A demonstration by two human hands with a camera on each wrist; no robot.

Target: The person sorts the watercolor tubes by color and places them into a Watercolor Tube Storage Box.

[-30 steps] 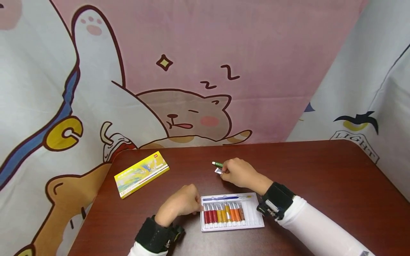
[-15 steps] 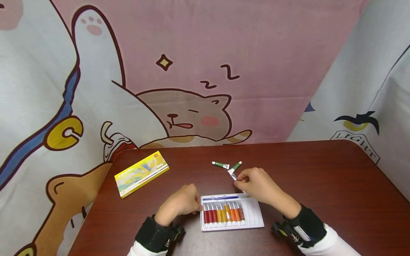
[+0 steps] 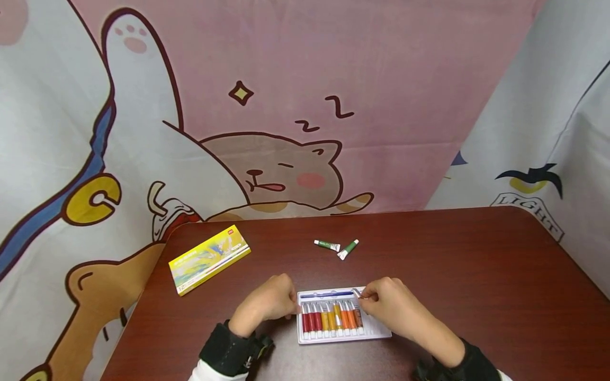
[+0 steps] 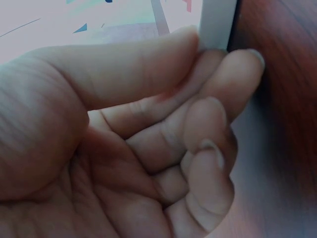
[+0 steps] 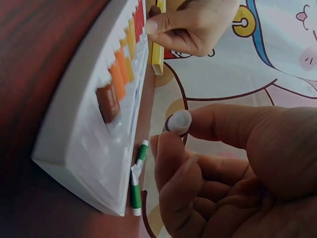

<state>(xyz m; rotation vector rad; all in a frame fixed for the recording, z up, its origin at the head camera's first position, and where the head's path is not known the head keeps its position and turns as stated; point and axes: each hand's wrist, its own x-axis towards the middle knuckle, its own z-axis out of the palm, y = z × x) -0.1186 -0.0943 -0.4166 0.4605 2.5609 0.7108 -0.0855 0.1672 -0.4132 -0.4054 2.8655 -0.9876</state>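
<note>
My left hand (image 3: 271, 299) grips the left edge of a white plastic tray (image 3: 333, 342), its thumb and fingertips right at the rim in the left wrist view. A row of paint tubes (image 3: 332, 320) fills most of the tray: reds, ochres, oranges and a brown one at the right end. A blue-handled paintbrush (image 3: 324, 295) lies along the top slot. Over the tray's right part, my right hand (image 3: 395, 309) pinches a paint tube (image 5: 179, 122) between thumb and finger. Its white cap faces the right wrist camera, and a dark band shows behind it.
Behind the tray, two green paint tubes (image 3: 327, 245) lie on the brown table (image 3: 476, 264) with their crimped ends close together. At the back left lies a flat yellow box (image 3: 209, 260). A cartoon-printed cloth (image 3: 405, 106) hangs behind the table.
My right hand has come from beside the green tubes toward the tray, bringing a paint tube with it. The left hand has stayed at the tray's left edge.
</note>
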